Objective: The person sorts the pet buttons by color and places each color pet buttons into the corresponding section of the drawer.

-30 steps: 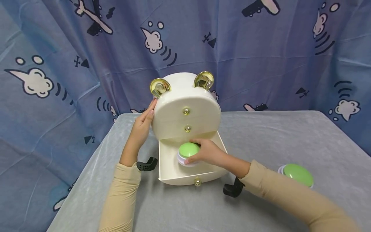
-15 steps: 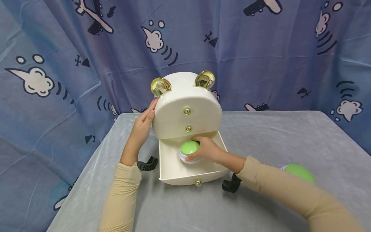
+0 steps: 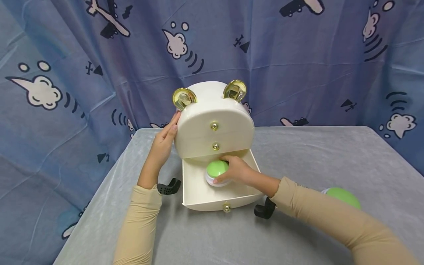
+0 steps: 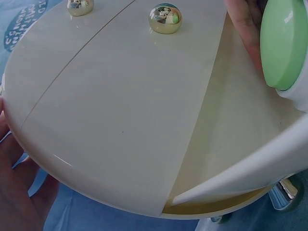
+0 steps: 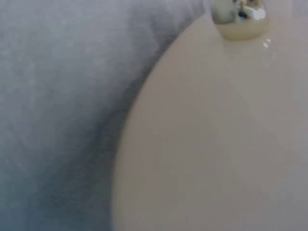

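A white storage box [image 3: 195, 136] with gold ears stands on the table, its bottom drawer [image 3: 198, 197] pulled out. Inside that drawer, my right hand [image 3: 241, 171] grips a round push button [image 3: 216, 168] with a green dome and white base, thumb on the near side and fingers behind. My left hand [image 3: 163, 141] rests with extended fingers against the box's left side. From the left wrist, the green dome [image 4: 284, 43] shows at upper right, with part of the right hand [image 4: 243, 24] beside it. The right wrist view holds only the drawer front [image 5: 192, 134] and its gold knob [image 5: 240, 19].
A second green-domed button [image 3: 342, 197] lies on the grey cloth to the right, partly hidden by the right sleeve [image 3: 324, 213]. Black wrist mounts [image 3: 169, 186] hang below both wrists. A blue patterned curtain [image 3: 212, 44] closes off the back of the table [image 3: 314, 154].
My right hand has shifted slightly back and right inside the drawer, carrying the gripped button with it. The left hand keeps its place on the box.
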The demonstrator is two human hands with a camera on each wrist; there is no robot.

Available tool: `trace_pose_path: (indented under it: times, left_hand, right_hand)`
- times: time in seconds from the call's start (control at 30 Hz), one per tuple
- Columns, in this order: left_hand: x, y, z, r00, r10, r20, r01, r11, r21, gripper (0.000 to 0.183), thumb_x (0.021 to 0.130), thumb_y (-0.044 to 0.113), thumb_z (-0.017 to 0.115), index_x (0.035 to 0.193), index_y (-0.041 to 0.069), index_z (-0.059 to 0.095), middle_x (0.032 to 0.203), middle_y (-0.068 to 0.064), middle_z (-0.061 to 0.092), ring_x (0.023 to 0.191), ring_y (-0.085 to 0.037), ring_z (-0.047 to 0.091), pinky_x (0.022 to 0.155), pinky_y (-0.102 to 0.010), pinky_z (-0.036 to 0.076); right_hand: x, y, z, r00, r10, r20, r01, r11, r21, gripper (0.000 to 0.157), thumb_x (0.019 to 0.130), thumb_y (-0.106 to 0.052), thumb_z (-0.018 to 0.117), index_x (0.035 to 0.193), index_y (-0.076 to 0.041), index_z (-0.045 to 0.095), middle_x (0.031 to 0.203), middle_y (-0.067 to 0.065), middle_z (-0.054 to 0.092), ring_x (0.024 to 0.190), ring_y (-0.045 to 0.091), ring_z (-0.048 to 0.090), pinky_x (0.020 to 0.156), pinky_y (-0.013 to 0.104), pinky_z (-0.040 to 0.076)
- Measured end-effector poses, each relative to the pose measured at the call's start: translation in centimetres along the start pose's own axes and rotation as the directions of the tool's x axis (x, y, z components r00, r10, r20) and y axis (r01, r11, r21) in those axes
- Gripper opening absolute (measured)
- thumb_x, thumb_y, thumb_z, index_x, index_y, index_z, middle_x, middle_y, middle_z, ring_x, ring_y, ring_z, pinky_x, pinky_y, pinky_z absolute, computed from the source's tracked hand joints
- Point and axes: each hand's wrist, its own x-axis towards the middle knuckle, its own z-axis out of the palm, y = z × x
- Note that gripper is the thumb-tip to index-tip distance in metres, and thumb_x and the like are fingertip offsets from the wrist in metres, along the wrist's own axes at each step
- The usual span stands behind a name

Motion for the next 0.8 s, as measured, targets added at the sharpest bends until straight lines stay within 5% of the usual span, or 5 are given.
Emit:
trace_pose_path:
  times: [0.23,0.8]
  left_hand:
    - [0.02,-0.06,0.04,1.0,0.002,-0.004,-0.002,1.0,-0.001,0.045,0.109,0.022,0.036,0.153,0.014,0.039,0.164,0.003,0.029,0.152,-0.009,0.024,0.127,-0.028,0.018]
    - [0.1,-0.17,-0.01,1.0,-0.002,-0.004,0.002,1.0,0.003,0.045,0.109,0.024,0.037,0.153,0.015,0.039,0.164,0.003,0.029,0.152,-0.008,0.023,0.127,-0.028,0.018]
  right_hand:
    - [-0.19,-0.02,-0.8,0.999,0.003,0.054,-0.005,1.0,0.024,0.085,0.065,-0.009,0.091,0.138,0.009,0.051,0.14,0.024,0.057,0.132,0.038,0.051,0.117,0.048,0.038]
    - [0.72,0.41,-0.3,0.999,-0.031,-0.025,0.035,0.989,0.144,0.07,0.073,-0.009,0.087,0.135,0.006,0.057,0.136,0.02,0.061,0.128,0.034,0.057,0.112,0.044,0.044]
